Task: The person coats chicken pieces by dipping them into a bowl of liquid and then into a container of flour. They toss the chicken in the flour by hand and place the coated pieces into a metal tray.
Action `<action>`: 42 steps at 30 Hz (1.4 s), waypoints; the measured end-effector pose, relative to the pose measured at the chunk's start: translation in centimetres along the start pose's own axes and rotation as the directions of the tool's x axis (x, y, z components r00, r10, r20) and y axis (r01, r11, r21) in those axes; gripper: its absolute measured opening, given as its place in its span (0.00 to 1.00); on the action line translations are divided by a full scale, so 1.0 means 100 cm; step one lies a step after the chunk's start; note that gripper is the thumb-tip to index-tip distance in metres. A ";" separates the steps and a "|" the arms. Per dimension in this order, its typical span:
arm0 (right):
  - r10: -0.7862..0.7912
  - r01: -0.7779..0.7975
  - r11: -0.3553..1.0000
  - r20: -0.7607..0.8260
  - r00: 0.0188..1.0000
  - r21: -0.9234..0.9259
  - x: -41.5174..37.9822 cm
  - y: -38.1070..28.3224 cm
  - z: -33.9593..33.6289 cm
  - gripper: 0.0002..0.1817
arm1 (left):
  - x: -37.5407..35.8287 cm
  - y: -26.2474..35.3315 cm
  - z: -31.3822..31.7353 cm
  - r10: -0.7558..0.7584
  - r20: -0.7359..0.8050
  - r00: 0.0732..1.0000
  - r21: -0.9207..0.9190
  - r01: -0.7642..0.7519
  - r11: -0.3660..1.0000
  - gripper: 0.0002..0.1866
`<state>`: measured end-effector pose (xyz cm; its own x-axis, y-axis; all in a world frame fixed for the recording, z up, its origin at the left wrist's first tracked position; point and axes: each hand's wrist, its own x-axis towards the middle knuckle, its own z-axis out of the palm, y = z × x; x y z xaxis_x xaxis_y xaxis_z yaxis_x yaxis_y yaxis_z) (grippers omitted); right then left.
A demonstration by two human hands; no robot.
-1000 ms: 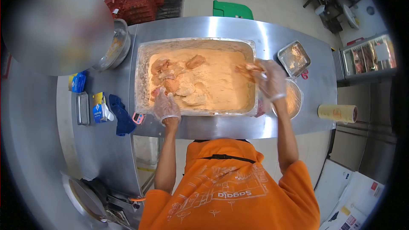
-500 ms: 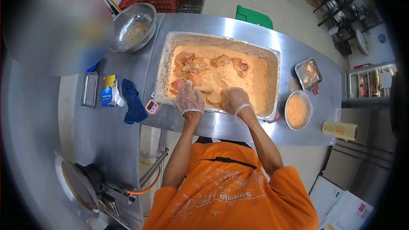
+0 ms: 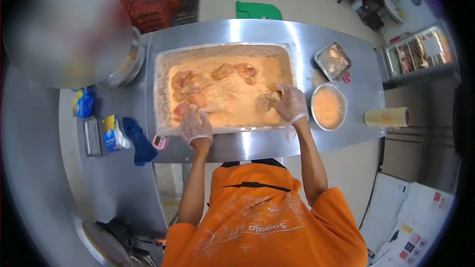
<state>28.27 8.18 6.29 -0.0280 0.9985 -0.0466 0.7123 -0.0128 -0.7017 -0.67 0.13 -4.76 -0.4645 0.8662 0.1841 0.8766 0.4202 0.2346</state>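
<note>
A deep metal tray [image 3: 159,89] of orange-tinted flour [image 3: 232,99] lies before me with several raw chicken pieces in it. In its right part, my gloved right hand [image 3: 292,106] grips a flour-coated chicken piece [image 3: 265,101]. At the near left corner, my gloved left hand [image 3: 196,126] rests with its fingers apart, touching or close beside a pinkish chicken piece [image 3: 181,111]. Two more pieces lie towards the back, one a reddish chicken piece [image 3: 246,71]. Both gloves are clear plastic.
Right of the tray stand a round bowl [image 3: 328,109] with orange contents, a small metal pan [image 3: 333,62] and a roll of film [image 3: 387,117]. To the left are a pink timer [image 3: 159,142], a dark blue cloth [image 3: 138,141] and a large metal bowl [image 3: 129,69].
My right hand has moved right across the tray with the coated chicken piece. My left hand stays near the front left corner. The whole view has shifted.
</note>
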 end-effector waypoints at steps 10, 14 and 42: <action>0.248 -0.227 0.962 -0.137 0.959 0.150 -0.017 0.120 -0.169 0.20 | 0.010 0.009 -0.010 -0.061 0.144 0.988 -0.032 0.066 0.997 0.32; 0.236 -0.281 0.915 -0.181 0.955 -0.291 -0.004 0.193 -0.156 0.21 | 0.012 0.018 -0.018 -0.089 0.177 0.980 0.041 0.083 0.996 0.33; -0.323 0.348 0.808 0.136 0.937 -0.475 -0.017 0.109 -0.180 0.18 | 0.009 -0.009 0.010 0.030 0.036 0.999 0.021 -0.031 0.999 0.26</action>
<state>48.65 7.28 11.51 -0.3518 0.9321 0.0862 0.8992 0.3621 -0.2459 -1.75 0.77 -5.81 -0.4330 0.8877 0.1564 0.8930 0.3989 0.2084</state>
